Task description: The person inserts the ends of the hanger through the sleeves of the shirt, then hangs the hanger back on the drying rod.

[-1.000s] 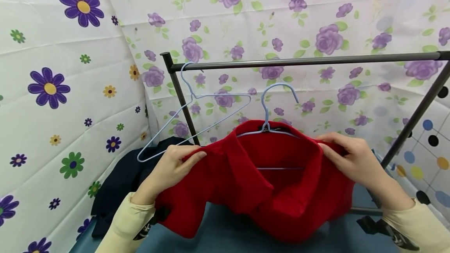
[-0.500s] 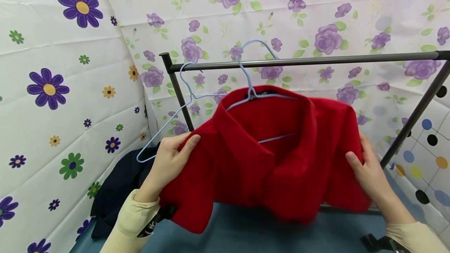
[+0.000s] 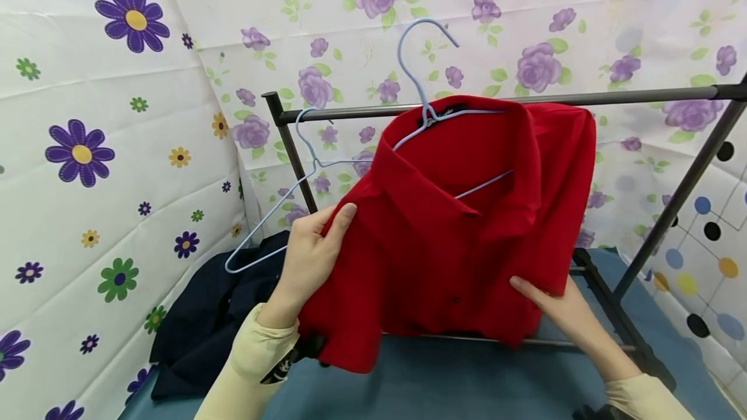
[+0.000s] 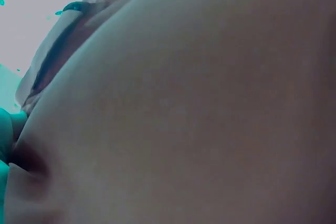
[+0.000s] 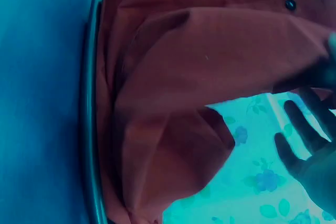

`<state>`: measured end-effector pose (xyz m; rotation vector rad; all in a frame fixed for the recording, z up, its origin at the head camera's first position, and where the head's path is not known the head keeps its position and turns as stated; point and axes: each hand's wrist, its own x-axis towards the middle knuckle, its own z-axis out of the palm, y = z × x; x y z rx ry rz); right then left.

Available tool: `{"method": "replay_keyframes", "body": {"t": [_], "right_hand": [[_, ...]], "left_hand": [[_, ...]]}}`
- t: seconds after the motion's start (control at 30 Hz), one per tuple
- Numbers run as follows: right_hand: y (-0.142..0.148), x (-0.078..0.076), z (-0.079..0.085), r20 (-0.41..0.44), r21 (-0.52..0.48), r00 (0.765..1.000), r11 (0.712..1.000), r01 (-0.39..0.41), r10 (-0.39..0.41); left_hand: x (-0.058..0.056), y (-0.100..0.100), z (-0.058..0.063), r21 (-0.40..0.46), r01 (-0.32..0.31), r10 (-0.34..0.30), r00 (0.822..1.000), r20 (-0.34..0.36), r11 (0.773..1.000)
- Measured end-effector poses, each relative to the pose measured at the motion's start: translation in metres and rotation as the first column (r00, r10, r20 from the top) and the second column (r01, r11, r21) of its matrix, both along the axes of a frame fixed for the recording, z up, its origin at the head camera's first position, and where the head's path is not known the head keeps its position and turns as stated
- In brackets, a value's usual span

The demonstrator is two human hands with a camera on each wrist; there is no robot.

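Observation:
A red collared shirt (image 3: 432, 245) is on a light blue wire hanger (image 3: 415, 76), raised in front of the rack bar with the hook above the bar. My left hand (image 3: 312, 258) pinches the shirt at its shoulder on the left, thumb in front. The right hand (image 3: 554, 306) is at the lower part of the sleeve on the other side, its thumb laid over the cloth. In the right wrist view, the fingers (image 5: 296, 156) of that hand are spread apart beside the sleeve (image 5: 220, 61). Red cloth fills most of the left wrist view.
A dark metal clothes rack (image 3: 362, 111) stands on the blue-covered surface (image 3: 467, 381). On its left end hangs a second blue wire hanger (image 3: 265, 212). A navy garment (image 3: 192, 323) lies behind at the left. Patterned curtains (image 3: 338, 18) close in the sides and back.
The red shirt and its hanger have risen, and the hook went from below the bar to above it. My right hand left the shoulder and slid down the sleeve. The left hand rose slightly.

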<state>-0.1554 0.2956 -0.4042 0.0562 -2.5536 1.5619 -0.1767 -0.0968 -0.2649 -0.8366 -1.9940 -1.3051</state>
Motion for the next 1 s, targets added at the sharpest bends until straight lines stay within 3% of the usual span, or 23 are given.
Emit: {"method": "replay_keyframes", "body": {"t": [0.23, 0.37, 0.6, 1.0], "right_hand": [[0.007, 0.005, -0.002, -0.133, 0.064, 0.980, 0.985, 0.157, -0.148], [0.010, 0.007, -0.003, -0.152, 0.101, 0.972, 0.975, 0.198, -0.181], [0.012, 0.007, -0.003, -0.098, 0.100, 0.982, 0.980, 0.171, -0.162], [0.006, 0.003, -0.013, -0.090, 0.060, 0.987, 0.988, 0.141, -0.135]], "left_hand": [[-0.003, 0.026, -0.004, 0.014, 0.021, -0.022, 0.999, 0.045, 1.000], [-0.005, 0.031, -0.006, 0.012, 0.023, -0.023, 0.999, 0.043, 1.000], [-0.011, 0.030, -0.011, 0.009, -0.003, 0.002, 0.997, 0.076, 1.000], [-0.019, 0.032, -0.023, -0.014, -0.009, 0.011, 0.989, 0.149, 1.000]]}}
